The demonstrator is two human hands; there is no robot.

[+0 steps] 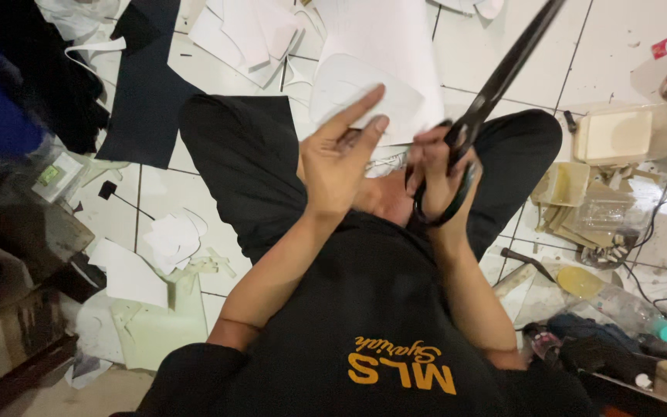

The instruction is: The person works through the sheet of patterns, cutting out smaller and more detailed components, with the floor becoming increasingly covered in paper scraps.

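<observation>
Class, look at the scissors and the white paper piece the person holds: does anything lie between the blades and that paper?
Nothing visible does. The left hand holds the white paper piece; the scissors in the right hand rise beside it.

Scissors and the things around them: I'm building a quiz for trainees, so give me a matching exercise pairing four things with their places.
1 scissors
2 white paper piece
3 plastic bottle
4 pale plastic tub

a lying on the floor, lower right
b in the right hand
c behind the left hand
d on the floor, upper right

Pairs: 1-b, 2-c, 3-a, 4-d
</observation>
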